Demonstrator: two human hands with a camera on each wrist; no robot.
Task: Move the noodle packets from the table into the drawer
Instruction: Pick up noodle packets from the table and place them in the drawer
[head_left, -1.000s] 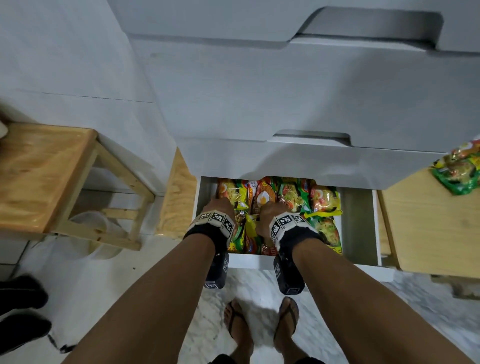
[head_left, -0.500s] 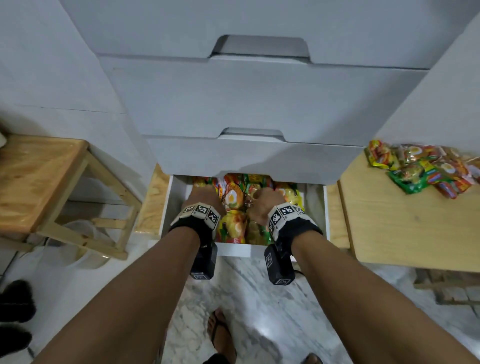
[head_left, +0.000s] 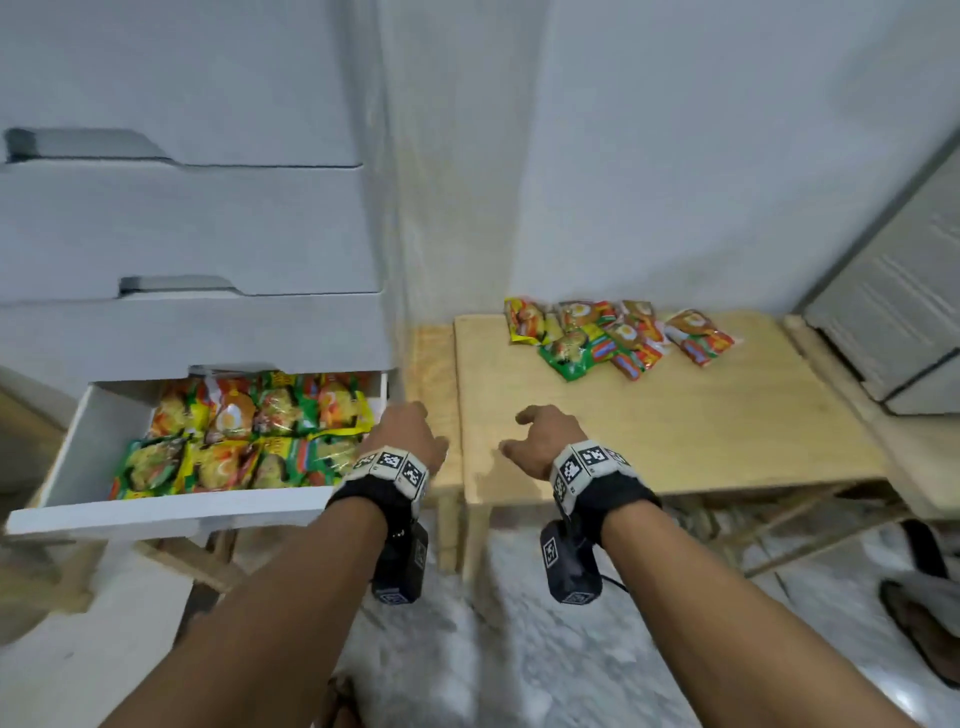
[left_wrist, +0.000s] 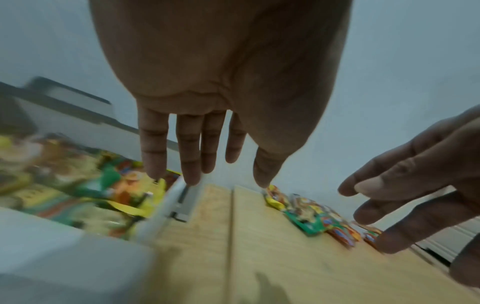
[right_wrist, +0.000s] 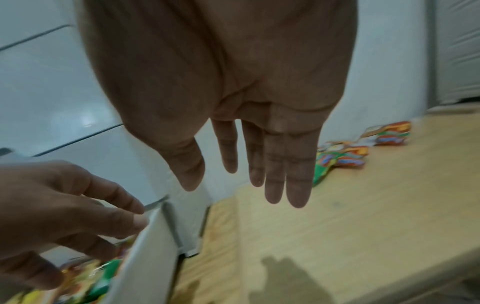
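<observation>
Several noodle packets (head_left: 613, 335) lie in a loose pile at the far side of the wooden table (head_left: 727, 447); the same pile (left_wrist: 314, 218) (right_wrist: 342, 156) shows in both wrist views. The white bottom drawer (head_left: 156, 512) stands pulled out at the left, packed with noodle packets (head_left: 249, 436). My left hand (head_left: 410, 431) hovers empty over the drawer's right corner, fingers straight (left_wrist: 192, 148). Above the table's near left part my right hand (head_left: 545, 434) is also empty, its fingers straight and spread (right_wrist: 272, 164). The pile lies well beyond both hands.
A narrow wooden surface (head_left: 434, 415) sits between drawer and table. Closed white drawers (head_left: 197, 234) rise above the open one. A grey ribbed cabinet (head_left: 893, 312) stands at the right. Sandals (head_left: 924, 613) lie on the marble floor at lower right.
Both hands have left the packets in the drawer and swung right toward the table, empty. The head view has turned right, bringing the table's pile into full view.
</observation>
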